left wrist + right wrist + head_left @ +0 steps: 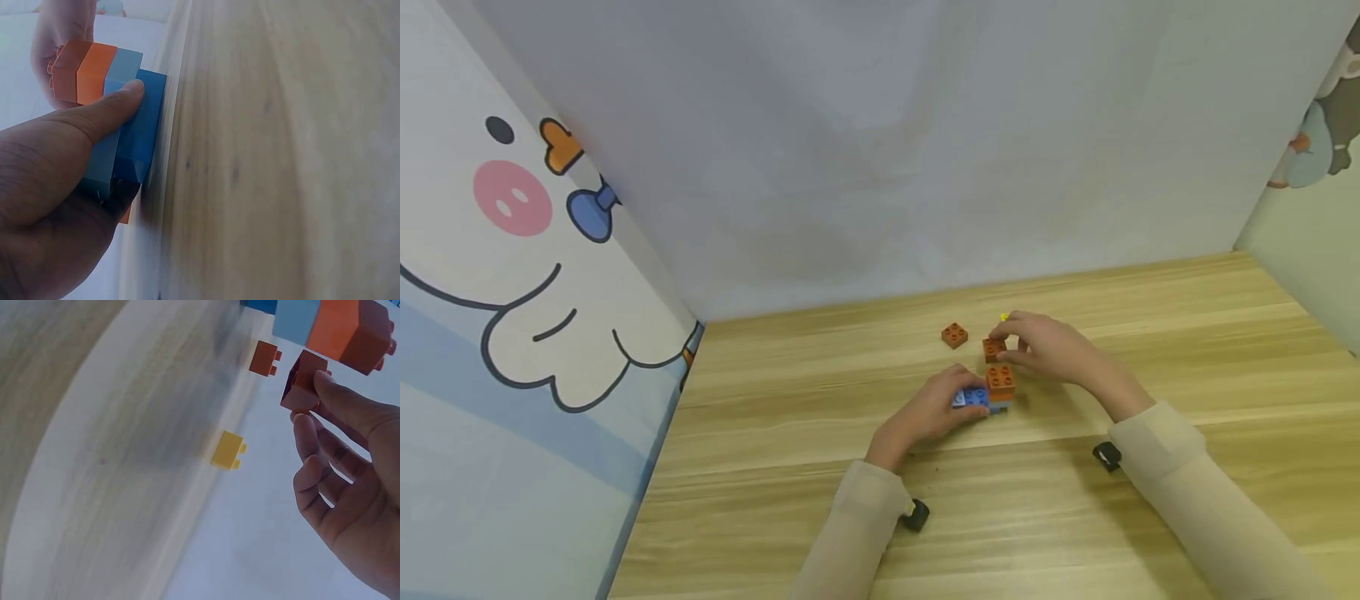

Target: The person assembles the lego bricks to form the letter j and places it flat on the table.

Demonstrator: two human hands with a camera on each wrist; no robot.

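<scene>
My left hand (932, 407) grips a small build of toy building bricks (140, 125) low at the tabletop, its thumb along the blue side. In the left wrist view, blue sits lowest, then light blue, with an orange brick (94, 72) and a reddish-brown brick (70, 70) stacked at one end. Between thumb and fingers, my right hand (1054, 350) pinches another reddish-brown brick (304, 382). This brick is off the table, just beyond the stack and apart from it in the right wrist view.
A loose reddish-brown brick (954, 335) lies on the wooden table (775, 433) behind the build. Near the right hand stands a yellow brick (227, 450), mostly hidden in the head view. A pale curtain (887, 167) hangs along the back edge, with a printed panel (490, 292) at left.
</scene>
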